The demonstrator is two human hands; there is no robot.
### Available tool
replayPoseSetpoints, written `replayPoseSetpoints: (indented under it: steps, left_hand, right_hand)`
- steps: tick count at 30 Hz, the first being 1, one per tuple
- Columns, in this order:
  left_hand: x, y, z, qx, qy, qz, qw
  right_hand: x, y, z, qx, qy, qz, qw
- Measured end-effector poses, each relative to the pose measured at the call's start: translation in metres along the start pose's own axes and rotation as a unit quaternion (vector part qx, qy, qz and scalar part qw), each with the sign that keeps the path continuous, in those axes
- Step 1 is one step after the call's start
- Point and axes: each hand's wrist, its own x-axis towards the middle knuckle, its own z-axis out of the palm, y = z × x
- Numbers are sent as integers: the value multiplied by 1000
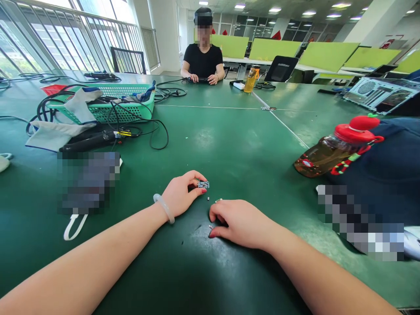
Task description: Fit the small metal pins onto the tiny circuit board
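Between the thumb and fingers of my left hand (pixel 183 192) is a small circuit board (pixel 203 185), held just above the green table (pixel 203 135). My right hand (pixel 239 222) rests on the table to the right and a little nearer, its thumb and index finger curled towards each other. A tiny light-coloured part (pixel 211 227) shows at those fingertips; whether it is gripped is hard to tell. One tiny block (pixel 208 198) lies on the table between the hands. Another small pale piece (pixel 218 200) is partly hidden behind my right hand's knuckles.
A green basket (pixel 149 107) with gloves and cables stands at the back left. Nearer lies a blurred flat object (pixel 93 183). A red-capped bottle (pixel 323 153) and dark cloth (pixel 393 175) are on the right. Across the table sits a person (pixel 203 61).
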Motion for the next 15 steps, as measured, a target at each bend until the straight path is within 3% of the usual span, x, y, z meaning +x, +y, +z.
replayPoseSetpoints:
  steps: [4,6,12,15]
  left_hand:
    - [1,-2,1,-4,-5,1,1000]
    - [1,-2,2,-6,-6,-1,1000]
    - [0,-2,2,2,-24,5,1000]
    - [-2,1,2,6,-37,24,999]
  right_hand:
    - [1,-3,5,1,-25,-32,999]
    - [2,-2,5,4,-8,-38,999]
    - [6,6,0,10,166,13,986]
    - [8,10,-1,-12,213,11,977]
